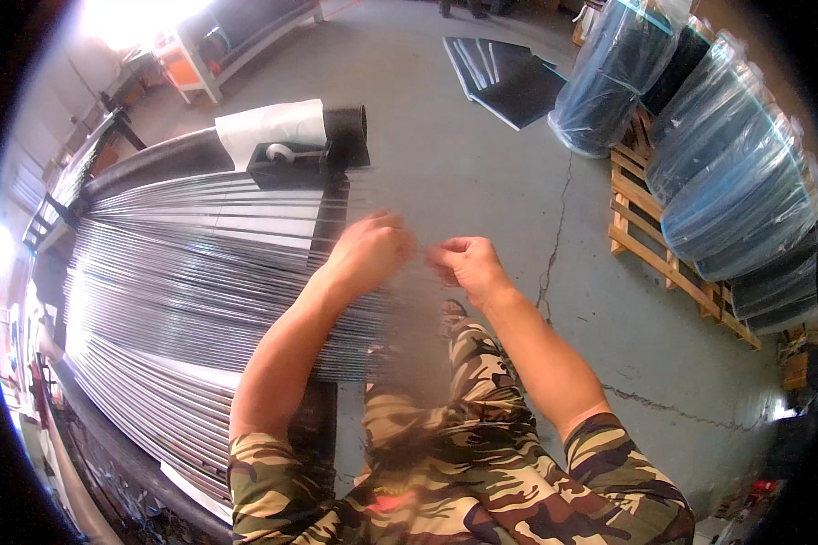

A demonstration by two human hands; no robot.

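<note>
From where I stand, the right hand (471,266) has its thumb and fingers drawn close together, the left hand (368,250) is curled and blurred, and I can't tell whether either pinches a strand. The long dark strands (186,259) fan leftward across the work surface (323,409), their near ends smearing out beside the left forearm. With so many packed close, a careless tug could tangle or drag neighbours. A tape dispenser (286,163) sits by a dark roll (159,163) at the far side; on the cracked grey floor (482,191), plastic-wrapped rolls (745,200) stand on a wooden pallet (650,222).
</note>
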